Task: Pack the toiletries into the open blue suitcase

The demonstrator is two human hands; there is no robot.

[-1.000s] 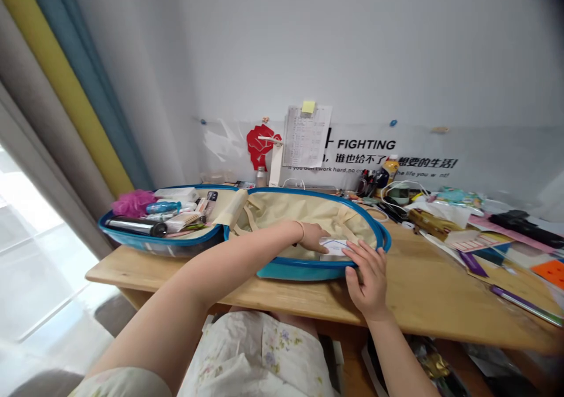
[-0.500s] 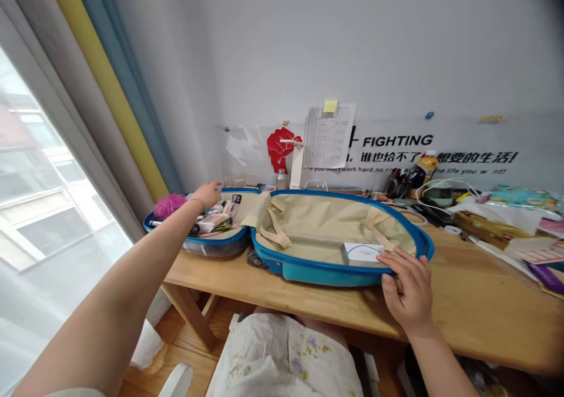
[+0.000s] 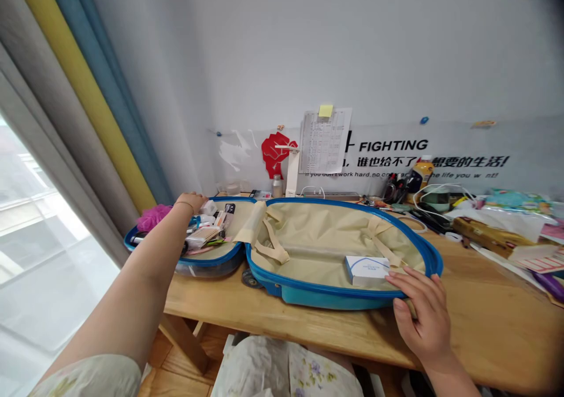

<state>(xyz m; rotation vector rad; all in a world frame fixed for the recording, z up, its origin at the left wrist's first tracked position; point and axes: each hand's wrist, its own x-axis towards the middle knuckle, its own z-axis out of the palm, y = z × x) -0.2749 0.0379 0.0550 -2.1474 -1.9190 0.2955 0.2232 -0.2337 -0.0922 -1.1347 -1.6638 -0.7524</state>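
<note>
An open blue suitcase [image 3: 326, 297] with a beige lining lies on the wooden desk. My right hand [image 3: 423, 312] is at the near right corner of its right half, fingers over the rim and thumb outside, closed on it. Close to those fingertips, a white box [image 3: 369, 271] rests in that half. Over the left half is my left hand [image 3: 192, 199], its fingers bent down and together at the far side; what they hold, if anything, is hidden. A small white item [image 3: 208, 208] shows beside these fingers. Around it lie a pink mesh puff [image 3: 153, 216] and several small packets [image 3: 203, 236].
Behind the suitcase stand a white lamp [image 3: 292, 171] and a small bottle [image 3: 277, 185]. The right of the desk [image 3: 480, 315] carries a drink bottle [image 3: 422, 177], cables, a brown pouch [image 3: 489, 235] and packets. Curtains [image 3: 83, 91] hang at the left.
My left hand has moved left and down from above the far rim to the small items, its fingers now bent. The view has shifted slightly; my right hand stays at the rim.
</note>
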